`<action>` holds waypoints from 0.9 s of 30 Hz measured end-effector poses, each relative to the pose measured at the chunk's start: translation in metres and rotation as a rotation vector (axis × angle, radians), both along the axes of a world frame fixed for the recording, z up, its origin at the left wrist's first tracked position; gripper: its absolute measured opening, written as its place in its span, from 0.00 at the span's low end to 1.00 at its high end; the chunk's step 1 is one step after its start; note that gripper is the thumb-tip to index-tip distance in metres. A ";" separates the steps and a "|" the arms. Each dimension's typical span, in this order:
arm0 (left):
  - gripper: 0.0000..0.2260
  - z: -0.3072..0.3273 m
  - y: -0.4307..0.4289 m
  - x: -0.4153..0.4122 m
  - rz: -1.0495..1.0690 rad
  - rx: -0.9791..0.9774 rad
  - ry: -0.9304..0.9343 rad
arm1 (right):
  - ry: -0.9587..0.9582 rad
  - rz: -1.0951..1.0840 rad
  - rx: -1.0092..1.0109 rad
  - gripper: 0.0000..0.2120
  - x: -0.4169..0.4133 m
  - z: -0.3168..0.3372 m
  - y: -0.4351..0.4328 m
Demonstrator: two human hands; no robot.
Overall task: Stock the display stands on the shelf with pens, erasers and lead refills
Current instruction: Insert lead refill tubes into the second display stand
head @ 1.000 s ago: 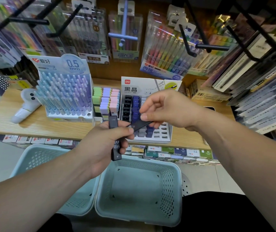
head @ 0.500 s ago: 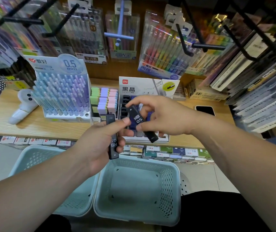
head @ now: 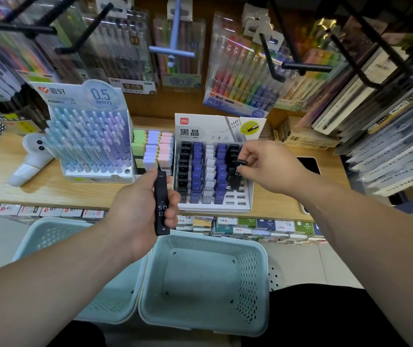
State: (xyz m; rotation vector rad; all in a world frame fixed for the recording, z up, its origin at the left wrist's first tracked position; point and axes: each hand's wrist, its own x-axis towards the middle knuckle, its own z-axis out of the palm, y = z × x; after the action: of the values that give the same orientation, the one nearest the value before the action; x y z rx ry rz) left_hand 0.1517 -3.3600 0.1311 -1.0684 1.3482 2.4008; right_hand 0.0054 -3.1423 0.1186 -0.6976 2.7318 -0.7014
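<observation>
My left hand grips a black lead refill case upright in front of the shelf edge. My right hand pinches a second black lead refill case over the right-hand column of the white lead refill stand. That stand holds columns of black, blue and white cases, with free slots at its lower right. Left of it sit pastel erasers in rows and a pen stand full of blue and purple pens.
Two pale green perforated baskets stand below the wooden shelf. A white gadget lies at the shelf's left and a black phone at the right. Pen packs hang on black hooks above; small boxes line the lower shelf.
My right hand took a black case from my left hand's bundle and carried it right and forward over the refill stand. The left hand stayed put.
</observation>
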 end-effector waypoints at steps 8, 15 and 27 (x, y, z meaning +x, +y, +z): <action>0.04 0.001 0.002 -0.002 -0.044 -0.091 0.073 | 0.001 0.021 -0.002 0.05 0.000 -0.011 -0.001; 0.06 0.000 0.008 0.002 -0.179 -0.133 0.031 | -0.016 0.009 -0.020 0.05 0.002 -0.015 0.006; 0.04 0.016 -0.004 0.048 -0.400 -0.243 -0.001 | 0.033 0.050 0.095 0.04 0.005 -0.021 0.007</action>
State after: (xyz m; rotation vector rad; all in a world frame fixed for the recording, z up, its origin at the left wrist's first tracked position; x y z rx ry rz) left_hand 0.1993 -3.3641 0.1469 -0.7566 1.6991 1.9858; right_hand 0.0104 -3.1354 0.0979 -0.7591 2.7468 -0.5504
